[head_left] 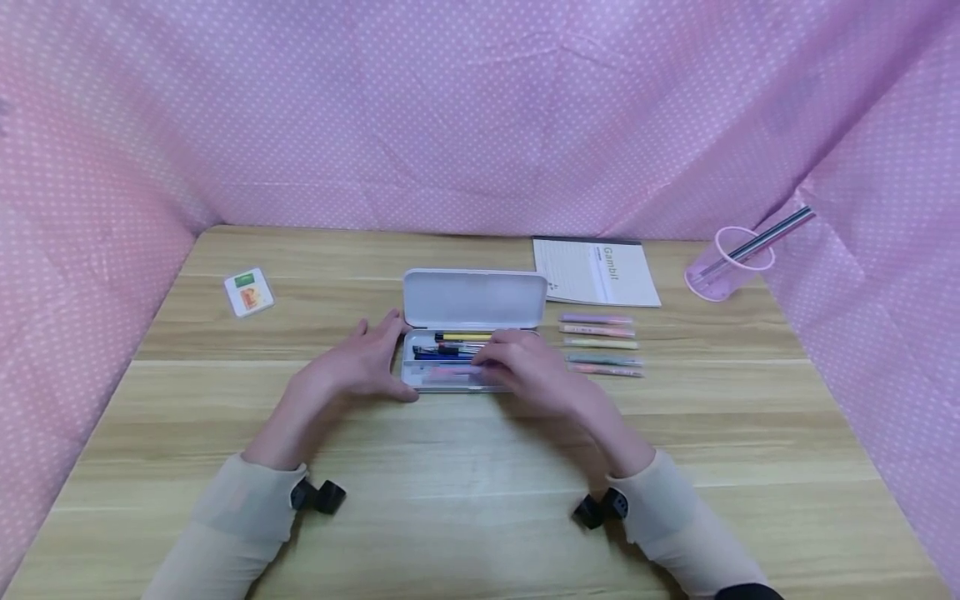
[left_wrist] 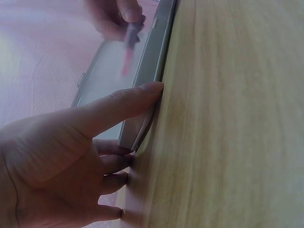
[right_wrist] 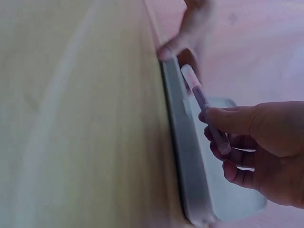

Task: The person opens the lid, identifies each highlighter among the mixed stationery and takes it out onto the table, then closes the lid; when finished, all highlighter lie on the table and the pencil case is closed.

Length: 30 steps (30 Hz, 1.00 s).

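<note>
An open white pencil case (head_left: 475, 302) lies in the middle of the table, its lid tilted back. Several pens and a yellow pencil (head_left: 463, 337) lie in its rear compartment. My left hand (head_left: 358, 363) holds the case's left end, thumb along the front side (left_wrist: 142, 95) and fingers around the end and back corner. Between thumb and fingers, my right hand (right_wrist: 270, 147) pinches a purple pen (right_wrist: 202, 100) with a pinkish, clear-looking end. The pen is over the front compartment, its pinkish end pointing left. My right hand hides the case's right part in the head view.
Right of the case several pastel pens (head_left: 600, 342) lie in a column. Behind them is a notepad (head_left: 600, 271) marked "Gambit". A pink cup (head_left: 708, 279) with dark sticks stands far right. A small white square (head_left: 249, 292) with coloured pictures lies far left. Pink dotted cloth (head_left: 480, 125) surrounds the table.
</note>
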Tool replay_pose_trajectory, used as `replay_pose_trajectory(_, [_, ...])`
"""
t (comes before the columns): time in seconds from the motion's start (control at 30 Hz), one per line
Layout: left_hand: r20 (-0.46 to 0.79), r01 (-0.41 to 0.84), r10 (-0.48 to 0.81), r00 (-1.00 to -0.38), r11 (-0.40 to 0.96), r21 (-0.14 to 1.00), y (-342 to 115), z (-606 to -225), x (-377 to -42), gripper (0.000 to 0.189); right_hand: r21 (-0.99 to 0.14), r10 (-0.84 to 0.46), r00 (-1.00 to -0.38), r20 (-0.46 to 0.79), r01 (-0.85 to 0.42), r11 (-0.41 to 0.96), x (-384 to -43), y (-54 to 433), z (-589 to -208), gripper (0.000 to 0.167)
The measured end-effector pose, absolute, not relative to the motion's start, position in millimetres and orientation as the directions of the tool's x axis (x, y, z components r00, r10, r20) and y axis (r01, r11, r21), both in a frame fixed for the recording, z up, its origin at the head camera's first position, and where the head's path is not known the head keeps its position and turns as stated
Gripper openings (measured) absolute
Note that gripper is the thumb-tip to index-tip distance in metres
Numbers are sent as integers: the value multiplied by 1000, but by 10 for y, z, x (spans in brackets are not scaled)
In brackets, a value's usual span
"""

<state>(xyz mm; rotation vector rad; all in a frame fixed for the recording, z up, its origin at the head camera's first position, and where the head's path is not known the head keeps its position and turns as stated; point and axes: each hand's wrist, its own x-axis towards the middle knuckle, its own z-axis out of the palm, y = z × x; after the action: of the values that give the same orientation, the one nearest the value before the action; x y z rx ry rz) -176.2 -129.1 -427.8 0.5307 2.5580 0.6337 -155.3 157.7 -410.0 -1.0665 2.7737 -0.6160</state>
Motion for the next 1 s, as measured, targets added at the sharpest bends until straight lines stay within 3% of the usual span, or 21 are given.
replay_pose_trajectory(0.4, [-323, 263, 467, -823, 818, 512, -1292, -4294, -1738, 95, -492, -551, -816, 175, -557, 669, -1532, 2572, -4114, 21])
replay_pose_trajectory(0.57, [-314, 270, 470, -825, 816, 511, -1288, -4289, -1728, 95, -457, -536, -822, 191, -558, 693, -1522, 2940, -4134, 18])
replay_pose_trajectory(1.0, [-325, 261, 469, -822, 816, 516, -1302, -4279, -1754, 95, -394, -506, -862, 36, -478, 785, -1463, 3285, -4081, 19])
